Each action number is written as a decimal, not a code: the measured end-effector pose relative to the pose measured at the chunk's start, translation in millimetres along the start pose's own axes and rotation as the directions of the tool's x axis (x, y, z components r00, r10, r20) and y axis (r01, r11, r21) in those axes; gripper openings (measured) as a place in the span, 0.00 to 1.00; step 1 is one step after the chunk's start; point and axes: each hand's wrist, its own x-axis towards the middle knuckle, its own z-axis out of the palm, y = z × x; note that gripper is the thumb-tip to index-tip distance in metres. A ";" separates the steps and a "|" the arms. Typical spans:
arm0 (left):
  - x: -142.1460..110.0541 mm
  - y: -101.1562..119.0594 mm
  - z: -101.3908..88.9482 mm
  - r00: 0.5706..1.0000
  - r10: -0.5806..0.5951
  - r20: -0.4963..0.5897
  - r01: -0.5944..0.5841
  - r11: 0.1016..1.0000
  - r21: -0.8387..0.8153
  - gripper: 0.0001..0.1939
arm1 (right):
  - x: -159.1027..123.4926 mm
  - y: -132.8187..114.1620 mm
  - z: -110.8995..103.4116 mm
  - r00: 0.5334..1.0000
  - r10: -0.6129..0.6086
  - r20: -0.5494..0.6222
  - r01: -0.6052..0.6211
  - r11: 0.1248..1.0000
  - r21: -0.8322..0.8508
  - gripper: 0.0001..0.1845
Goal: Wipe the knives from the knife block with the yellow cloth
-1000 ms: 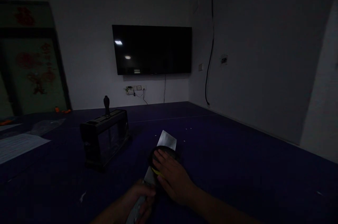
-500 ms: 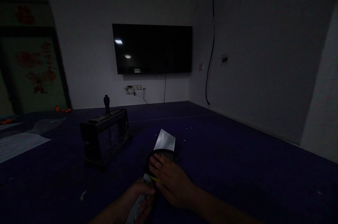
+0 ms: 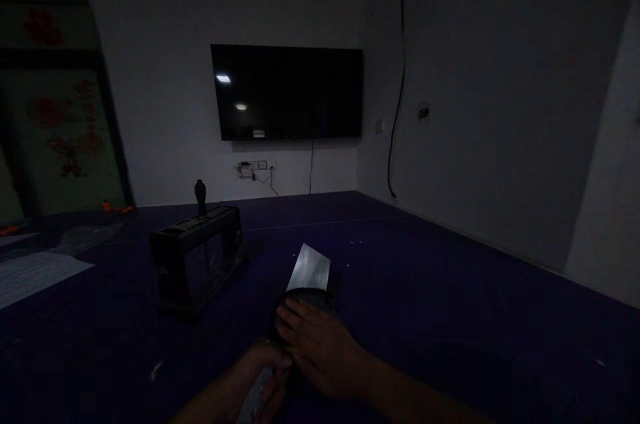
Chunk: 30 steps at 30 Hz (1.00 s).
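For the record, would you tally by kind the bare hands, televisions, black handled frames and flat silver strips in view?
Hands (left hand, right hand): 2
Television: 1
Black handled frame: 1
Flat silver strip: 1
Total: 5

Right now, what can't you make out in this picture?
All in the head view:
- Underside of the dark round object: hidden by its top and the right hand.
- Whether the metal strip joins the pale piece: covered by the round object and both hands, left included.
- Pale piece's near end: cut off by the bottom edge.
- Writing on the paper: too small and dim.
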 end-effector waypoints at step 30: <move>-0.5 -1.1 -2.7 0.984 -0.065 0.167 0.116 0.941 -0.317 0.16 | -2.3 4.5 3.9 0.999 -0.002 -0.033 0.001 0.999 -0.036 0.25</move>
